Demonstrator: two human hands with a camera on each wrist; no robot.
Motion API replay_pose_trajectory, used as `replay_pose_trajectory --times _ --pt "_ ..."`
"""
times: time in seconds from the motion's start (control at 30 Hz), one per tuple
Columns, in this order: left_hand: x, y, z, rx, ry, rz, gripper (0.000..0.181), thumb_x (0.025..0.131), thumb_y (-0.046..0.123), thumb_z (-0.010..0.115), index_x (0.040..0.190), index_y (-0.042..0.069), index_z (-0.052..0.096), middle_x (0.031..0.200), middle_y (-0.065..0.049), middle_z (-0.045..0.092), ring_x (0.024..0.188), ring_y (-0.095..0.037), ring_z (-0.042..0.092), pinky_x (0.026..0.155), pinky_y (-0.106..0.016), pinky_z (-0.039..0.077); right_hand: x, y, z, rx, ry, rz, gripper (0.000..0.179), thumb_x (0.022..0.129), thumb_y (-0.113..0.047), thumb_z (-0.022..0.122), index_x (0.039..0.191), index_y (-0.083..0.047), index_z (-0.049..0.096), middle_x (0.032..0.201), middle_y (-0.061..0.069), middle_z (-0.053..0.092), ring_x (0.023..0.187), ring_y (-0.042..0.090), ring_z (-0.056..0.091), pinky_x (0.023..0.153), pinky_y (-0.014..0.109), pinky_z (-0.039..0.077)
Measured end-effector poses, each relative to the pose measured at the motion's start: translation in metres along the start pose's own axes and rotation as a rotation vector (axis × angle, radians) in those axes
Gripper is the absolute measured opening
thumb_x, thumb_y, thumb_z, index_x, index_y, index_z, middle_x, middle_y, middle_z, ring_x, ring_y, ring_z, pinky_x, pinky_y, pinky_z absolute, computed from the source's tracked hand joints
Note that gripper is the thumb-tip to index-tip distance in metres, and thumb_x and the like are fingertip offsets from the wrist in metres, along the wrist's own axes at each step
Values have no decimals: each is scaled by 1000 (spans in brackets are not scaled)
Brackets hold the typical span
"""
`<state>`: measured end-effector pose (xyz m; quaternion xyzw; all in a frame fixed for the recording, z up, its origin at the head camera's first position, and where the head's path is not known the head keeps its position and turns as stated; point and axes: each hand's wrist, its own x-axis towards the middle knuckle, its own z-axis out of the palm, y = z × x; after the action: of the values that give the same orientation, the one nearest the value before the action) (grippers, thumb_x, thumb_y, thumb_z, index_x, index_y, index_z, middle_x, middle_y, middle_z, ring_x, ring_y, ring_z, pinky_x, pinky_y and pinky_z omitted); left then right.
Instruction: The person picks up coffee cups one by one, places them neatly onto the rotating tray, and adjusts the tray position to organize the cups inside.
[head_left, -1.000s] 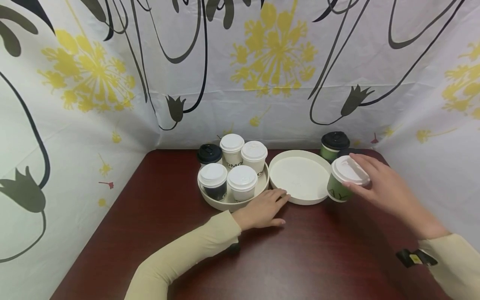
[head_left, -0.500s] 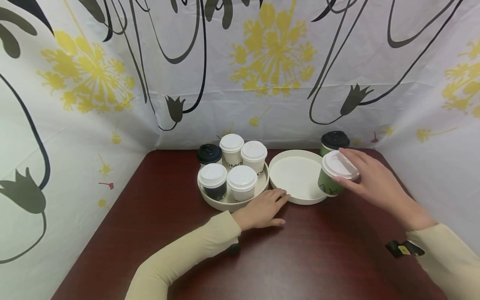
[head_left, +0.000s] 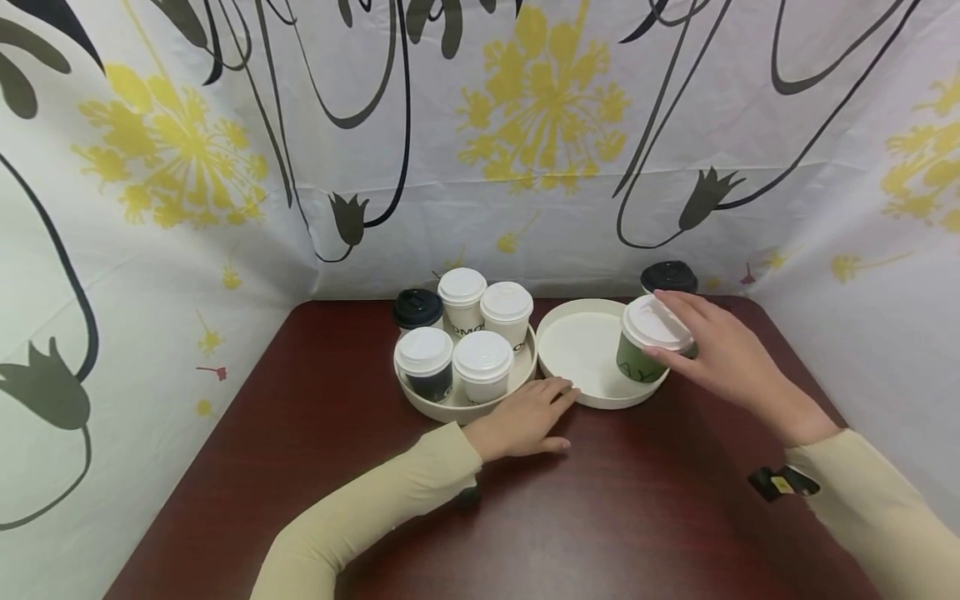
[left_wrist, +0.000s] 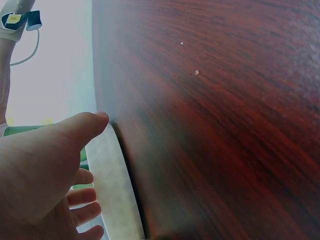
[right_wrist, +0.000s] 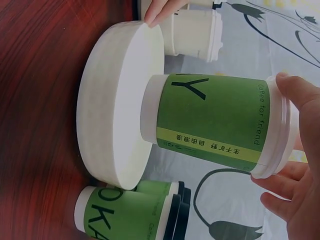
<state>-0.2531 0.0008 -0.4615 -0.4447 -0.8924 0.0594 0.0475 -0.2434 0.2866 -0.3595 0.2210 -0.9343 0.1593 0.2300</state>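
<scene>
My right hand [head_left: 726, 354] grips the white lid of a green paper coffee cup [head_left: 637, 357], thumb on one side and fingers on the other. The cup is upright over the right part of a round cream tray [head_left: 577, 354]; in the right wrist view its white base [right_wrist: 152, 107] overlaps the tray's inside. My left hand [head_left: 521, 419] lies with fingers extended, fingertips at the near rim of this tray. In the left wrist view the left hand [left_wrist: 40, 175] is beside the tray's wall [left_wrist: 117, 195], thumb apart from the fingers.
A second round tray [head_left: 442, 410] on the left holds several lidded cups, among them a black-lidded cup [head_left: 417, 310]. Behind my right hand stands another black-lidded cup [head_left: 669, 277]; the right wrist view shows green cups [right_wrist: 120, 212] beside the tray. Patterned cloth [head_left: 450, 208] encloses the table.
My right hand has moved left with the green cup, from beside the right tray to over it. The left hand has stayed at the tray's rim.
</scene>
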Motion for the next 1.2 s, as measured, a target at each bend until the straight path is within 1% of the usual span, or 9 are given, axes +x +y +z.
replay_pose_trajectory --times 0.13,0.43,0.67,0.87,0.97,1.1,1.2 --pt "0 -1 1 1 5 3 78 94 57 56 153 11 34 155 -9 39 144 -22 39 120 -34 33 4 -3 3 -1 -10 -6 78 80 -36 80 148 -14 46 144 15 53 127 40 52 96 58 45" --pt "1 -1 -1 -7 14 6 79 93 57 58 153 10 36 154 -9 41 143 -22 40 120 -34 34 10 -5 10 -13 -34 -17 78 82 -36 79 148 -12 45 145 15 51 126 40 53 95 60 46" --pt "0 0 -2 -16 17 12 78 94 57 57 152 10 36 153 -9 41 143 -23 40 120 -34 34 14 -9 16 -5 -49 -29 78 84 -38 77 149 -12 43 147 18 49 128 41 51 99 60 44" --pt "0 -1 -1 -23 17 12 80 93 56 58 153 9 35 153 -9 41 143 -23 41 119 -35 35 17 -12 25 -3 -71 -22 79 84 -40 77 149 -14 43 148 19 48 129 43 51 98 61 46" --pt "0 0 -1 -27 11 8 81 93 56 59 153 10 34 154 -9 40 143 -23 40 120 -36 35 18 -12 30 -2 -62 -39 78 83 -39 78 149 -13 44 146 18 50 129 42 52 98 60 46" --pt "1 -1 0 -17 7 5 81 93 57 58 154 10 34 154 -9 40 144 -23 40 120 -36 35 17 -12 36 -3 -44 -68 78 83 -39 78 148 -12 44 143 18 53 125 42 55 95 58 48" --pt "1 -1 1 -11 11 5 81 93 58 58 153 10 34 153 -9 41 143 -23 40 120 -36 35 15 -12 40 0 -45 -73 77 83 -39 78 148 -12 45 141 19 53 122 41 56 94 58 48"
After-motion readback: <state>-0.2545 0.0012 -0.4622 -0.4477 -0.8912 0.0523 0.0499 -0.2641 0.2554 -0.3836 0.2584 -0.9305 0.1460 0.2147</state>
